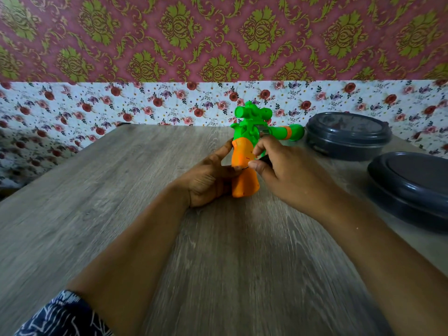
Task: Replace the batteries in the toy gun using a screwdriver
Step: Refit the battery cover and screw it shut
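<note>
Left to right: the left hand (208,177) cradles the orange plastic grip of the green-and-orange plastic toy gun (244,151), fingers curled behind it, holding it upright near the middle of the grey wood-grain surface (121,190). The right hand (286,173) pinches a dark-handled screwdriver (265,159) against the grip's side, fingers clamped on it. Two dark grey lidded plastic containers (349,135) sit at far right. The step appears to be working the battery-cover screw; next, the tip must seat squarely before turning.
</note>
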Demonstrator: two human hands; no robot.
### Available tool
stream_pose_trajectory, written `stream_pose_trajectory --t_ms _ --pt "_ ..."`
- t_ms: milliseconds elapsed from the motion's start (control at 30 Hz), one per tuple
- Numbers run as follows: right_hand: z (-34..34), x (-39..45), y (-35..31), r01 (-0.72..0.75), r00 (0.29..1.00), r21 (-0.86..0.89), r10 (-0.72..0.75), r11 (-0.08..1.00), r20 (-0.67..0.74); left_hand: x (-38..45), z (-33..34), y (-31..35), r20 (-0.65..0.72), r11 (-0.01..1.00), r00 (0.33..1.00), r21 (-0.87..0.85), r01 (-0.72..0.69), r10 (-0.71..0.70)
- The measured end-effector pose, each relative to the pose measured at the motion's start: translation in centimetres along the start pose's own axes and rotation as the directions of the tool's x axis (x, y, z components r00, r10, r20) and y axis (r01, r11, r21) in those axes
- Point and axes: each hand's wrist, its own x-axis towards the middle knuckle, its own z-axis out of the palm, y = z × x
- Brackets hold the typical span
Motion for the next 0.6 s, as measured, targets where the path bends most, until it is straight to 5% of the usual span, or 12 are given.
stream_pose_trajectory --t_ms 133,333,600 --pt "-0.04 0.16 0.18 -0.02 0.999 0.116 0.015 0.993 0.044 0.02 -0.07 0.02 -0.006 1.0 1.0 -0.008 0.007 -0.007" --pt "-0.14 0.12 0.86 -0.05 0.99 0.024 0.053 0.998 -0.128 -0.12 -0.03 0.19 -0.001 1.0 1.0 0.009 0.012 -0.012" --pt "0.23 0.2 0.4 -0.027 0.996 0.132 0.014 0.991 0.093 -0.22 0.15 0.18 0.009 1.0 1.0 -0.001 0.001 -0.001"
